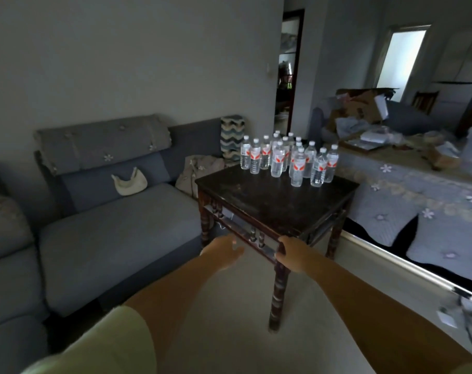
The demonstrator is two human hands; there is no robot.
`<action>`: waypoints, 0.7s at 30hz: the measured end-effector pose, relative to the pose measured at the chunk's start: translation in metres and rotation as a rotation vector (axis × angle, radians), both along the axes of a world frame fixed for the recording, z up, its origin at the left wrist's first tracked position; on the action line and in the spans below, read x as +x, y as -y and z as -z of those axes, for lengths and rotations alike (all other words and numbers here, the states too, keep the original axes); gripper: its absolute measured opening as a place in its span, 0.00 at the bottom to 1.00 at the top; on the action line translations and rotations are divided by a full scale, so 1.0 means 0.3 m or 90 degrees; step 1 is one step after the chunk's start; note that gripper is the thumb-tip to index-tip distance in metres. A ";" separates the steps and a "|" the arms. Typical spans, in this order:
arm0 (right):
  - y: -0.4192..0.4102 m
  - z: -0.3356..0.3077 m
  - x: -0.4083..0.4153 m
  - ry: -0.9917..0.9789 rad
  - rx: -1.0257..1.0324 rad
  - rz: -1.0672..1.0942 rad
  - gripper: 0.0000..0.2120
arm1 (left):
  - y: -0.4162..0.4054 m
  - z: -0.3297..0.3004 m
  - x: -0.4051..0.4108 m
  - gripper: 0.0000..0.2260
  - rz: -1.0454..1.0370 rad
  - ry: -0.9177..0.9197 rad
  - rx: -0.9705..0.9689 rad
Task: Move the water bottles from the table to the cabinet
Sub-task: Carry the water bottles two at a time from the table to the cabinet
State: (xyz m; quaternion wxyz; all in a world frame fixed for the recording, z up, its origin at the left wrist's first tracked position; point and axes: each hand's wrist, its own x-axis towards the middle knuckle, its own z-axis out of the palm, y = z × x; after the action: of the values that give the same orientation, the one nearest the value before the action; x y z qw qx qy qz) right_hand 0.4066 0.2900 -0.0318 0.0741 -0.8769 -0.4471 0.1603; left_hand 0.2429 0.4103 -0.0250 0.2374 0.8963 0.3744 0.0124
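Observation:
Several clear water bottles with white caps and red labels stand upright in a cluster at the far side of a dark wooden table. My left hand hovers below the table's near-left edge, fingers apart, holding nothing. My right hand is at the table's near corner with its fingers curled around the top of the leg. Both hands are well short of the bottles. No cabinet is in view.
A grey sofa with a small white bag stands left of the table. A bed or couch under a flowered cover, piled with boxes and clutter, lies to the right. Pale floor stretches in front. A doorway opens behind.

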 end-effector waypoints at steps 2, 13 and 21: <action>-0.073 -0.029 0.109 0.020 -0.006 0.007 0.25 | -0.072 -0.028 0.093 0.18 -0.014 0.044 -0.012; -0.502 -0.009 0.387 0.011 -0.061 -0.037 0.24 | -0.472 0.057 0.385 0.16 -0.039 0.039 -0.036; -0.863 -0.001 0.632 -0.026 -0.063 0.042 0.28 | -0.931 0.061 0.649 0.19 0.039 0.003 -0.042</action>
State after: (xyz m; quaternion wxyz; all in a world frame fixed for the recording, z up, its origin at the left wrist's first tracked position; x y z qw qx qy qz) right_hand 0.5961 0.5490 -0.0315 0.0447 -0.8902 -0.4081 0.1977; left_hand 0.4376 0.6897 -0.0433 0.2682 0.8991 0.3460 -0.0051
